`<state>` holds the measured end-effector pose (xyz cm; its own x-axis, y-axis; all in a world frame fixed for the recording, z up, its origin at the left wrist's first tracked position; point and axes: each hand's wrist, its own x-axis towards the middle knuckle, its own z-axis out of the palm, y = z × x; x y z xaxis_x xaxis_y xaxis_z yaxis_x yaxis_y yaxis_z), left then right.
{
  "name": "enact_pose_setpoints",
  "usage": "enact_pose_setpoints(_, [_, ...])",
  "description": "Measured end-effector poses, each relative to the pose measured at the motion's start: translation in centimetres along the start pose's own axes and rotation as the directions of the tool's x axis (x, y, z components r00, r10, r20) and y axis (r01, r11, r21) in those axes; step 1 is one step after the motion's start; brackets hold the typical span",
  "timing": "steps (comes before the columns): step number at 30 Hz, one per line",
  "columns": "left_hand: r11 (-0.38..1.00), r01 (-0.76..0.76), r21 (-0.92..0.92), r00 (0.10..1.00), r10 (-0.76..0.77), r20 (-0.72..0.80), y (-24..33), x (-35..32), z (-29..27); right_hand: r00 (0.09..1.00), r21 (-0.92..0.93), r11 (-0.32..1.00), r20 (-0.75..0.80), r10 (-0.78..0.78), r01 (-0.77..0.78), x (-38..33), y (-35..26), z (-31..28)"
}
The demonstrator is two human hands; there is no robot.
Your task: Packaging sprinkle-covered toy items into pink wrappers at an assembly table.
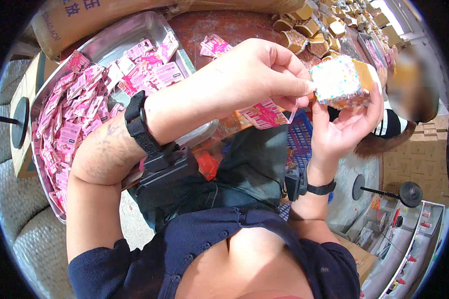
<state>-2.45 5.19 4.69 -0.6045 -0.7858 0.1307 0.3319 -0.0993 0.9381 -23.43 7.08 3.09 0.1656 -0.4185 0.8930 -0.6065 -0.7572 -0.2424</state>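
My right hand [346, 130] holds up a bread-like block [336, 79]. Its top is white and dotted with coloured sprinkles, and one side is golden brown. My left hand [279, 70] reaches across from the left, its thumb and fingers pinched at the block's near-left edge. Just below that pinch hangs a pink printed card tag [265, 114], with a clear strip at its right end. Whether the strip is fastened to the block, I cannot tell. To the left stands a metal tray [157, 27] with a heap of similar pink tags [82, 107].
More golden-brown blocks [309, 30] are piled at the back right, on the reddish table [199, 25]. Blue plastic basket [299, 134] sits below my hands. A person [391, 122] is close at the right. Cardboard boxes [419, 164] are stacked behind them.
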Motion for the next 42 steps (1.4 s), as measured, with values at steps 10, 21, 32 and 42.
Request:
enact_pose_setpoints(10, [0.945,-0.247,0.212,0.955,0.275,-0.113,0.3,0.0,0.1,0.966,0.389,0.890,-0.003,0.259,-0.238,0.6,-1.6,1.6])
enact_pose_setpoints(21, [-0.005,0.173,0.985,0.964,0.207,-0.168,-2.9,1.1,-11.3,0.556,-0.822,0.569,0.459,0.693,-0.031,0.5,3.7,-8.2])
enact_pose_setpoints(32, [-0.141,0.182,0.973,0.968,0.197,-0.152,-2.8,1.5,-11.1,0.770,-0.194,0.970,0.592,0.236,-0.148,-0.9,4.4,6.0])
enact_pose_setpoints(42, [0.869,-0.015,0.495,0.904,0.223,-0.364,0.0,2.0,-9.5,0.758,-0.291,0.950,0.593,0.272,-0.113,0.1,5.1,5.7])
